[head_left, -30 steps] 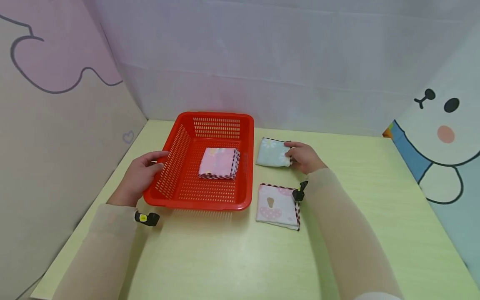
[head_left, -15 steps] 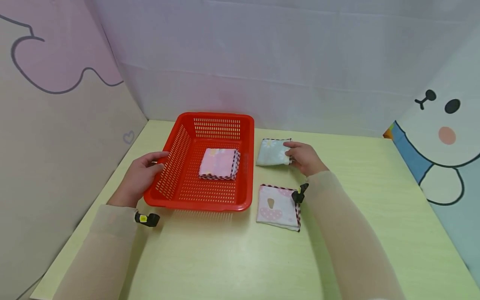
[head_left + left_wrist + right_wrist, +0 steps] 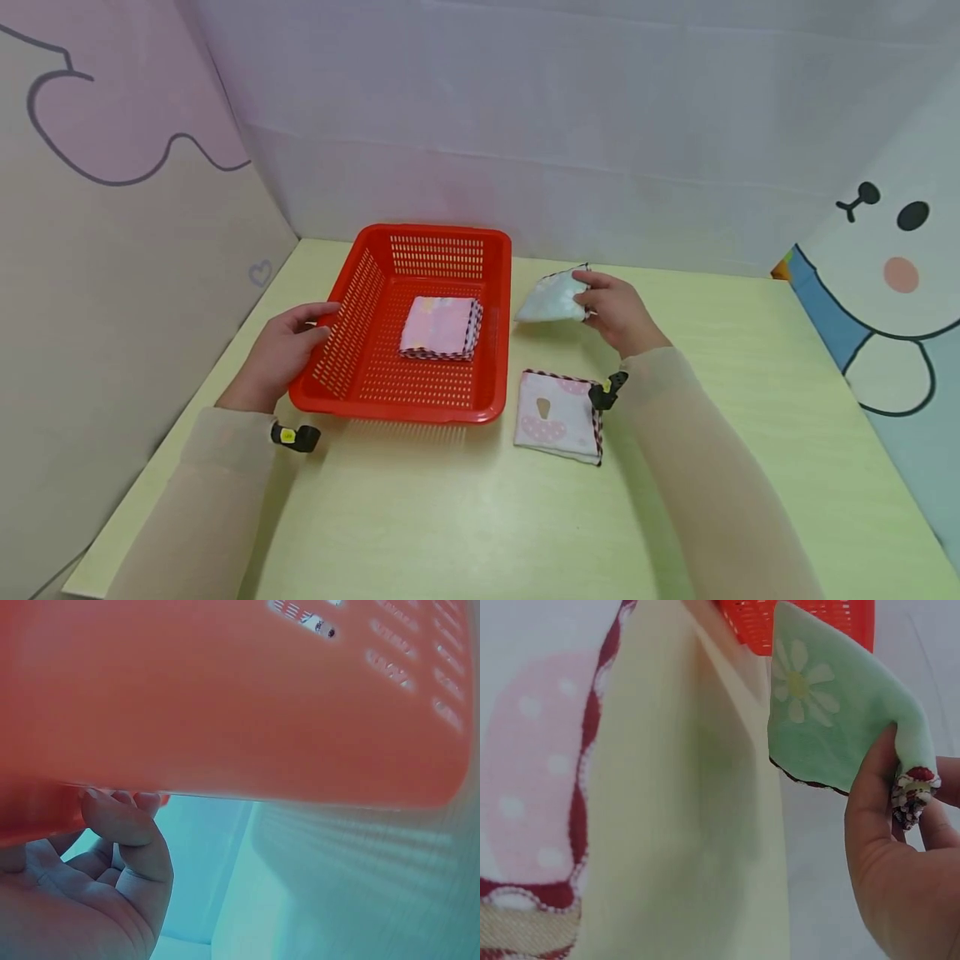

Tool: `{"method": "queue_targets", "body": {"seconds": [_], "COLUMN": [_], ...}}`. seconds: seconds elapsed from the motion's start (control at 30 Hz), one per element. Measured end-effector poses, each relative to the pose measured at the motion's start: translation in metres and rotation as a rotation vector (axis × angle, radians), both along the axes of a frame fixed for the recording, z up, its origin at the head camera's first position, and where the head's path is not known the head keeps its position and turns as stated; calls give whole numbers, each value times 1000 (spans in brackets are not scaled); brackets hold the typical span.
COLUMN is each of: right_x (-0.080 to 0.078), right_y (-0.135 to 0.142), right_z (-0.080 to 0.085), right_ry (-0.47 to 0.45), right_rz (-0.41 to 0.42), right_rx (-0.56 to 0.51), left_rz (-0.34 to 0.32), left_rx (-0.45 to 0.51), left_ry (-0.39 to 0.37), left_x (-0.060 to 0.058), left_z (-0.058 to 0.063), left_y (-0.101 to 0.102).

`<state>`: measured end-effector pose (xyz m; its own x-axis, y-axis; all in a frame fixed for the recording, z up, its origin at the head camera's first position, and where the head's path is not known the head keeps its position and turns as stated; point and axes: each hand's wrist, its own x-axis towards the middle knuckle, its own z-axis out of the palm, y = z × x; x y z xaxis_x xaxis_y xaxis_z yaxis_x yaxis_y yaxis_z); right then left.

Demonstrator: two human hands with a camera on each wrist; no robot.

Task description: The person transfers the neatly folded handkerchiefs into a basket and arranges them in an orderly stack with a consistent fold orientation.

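Note:
A red plastic basket (image 3: 390, 410) stands on the table with a folded pink towel (image 3: 437, 326) inside. My left hand (image 3: 279, 354) grips the basket's left rim, its fingers bent at the edge in the left wrist view. To the right of the basket, my right hand (image 3: 618, 312) pinches the right edge of a folded mint green towel (image 3: 553, 298) with a daisy print. That towel is raised at the pinched side and slopes down to the left. A white folded towel (image 3: 557, 414) with pink dotted print and a dark striped border lies flat nearer to me.
The pale yellow-green table (image 3: 450, 517) meets a white cloth backdrop (image 3: 562, 125) behind the basket. A wall (image 3: 120, 333) runs along its left side. At the right is a panel with a cartoon animal (image 3: 892, 283).
The mint green towel lay flat before; now my right hand has raised its right side, tilting it. The left hand and the basket hold their places.

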<state>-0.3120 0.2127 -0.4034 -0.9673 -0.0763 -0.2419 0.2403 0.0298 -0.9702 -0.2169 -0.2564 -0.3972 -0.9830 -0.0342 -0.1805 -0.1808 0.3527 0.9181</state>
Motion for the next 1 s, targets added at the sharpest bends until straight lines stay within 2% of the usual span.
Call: {"method": "queue_targets", "body": {"seconds": [0.37,0.67,1.0], "right_x": [7,17,22], "right_y": [-6,-8,-12], "right_z": [18,32,41], "right_ry": [20,56,87], "right_rz": [-22,-16,-6], "right_rx": [-30,-107,-166], "left_rz": [1,-2,-5], "left_rx": [11,1,-2], "left_ry": [-14,-9,-6], "left_x": [3,1,0], "left_z": [-4,-1,1], "left_y": [-1,-1,0]}}
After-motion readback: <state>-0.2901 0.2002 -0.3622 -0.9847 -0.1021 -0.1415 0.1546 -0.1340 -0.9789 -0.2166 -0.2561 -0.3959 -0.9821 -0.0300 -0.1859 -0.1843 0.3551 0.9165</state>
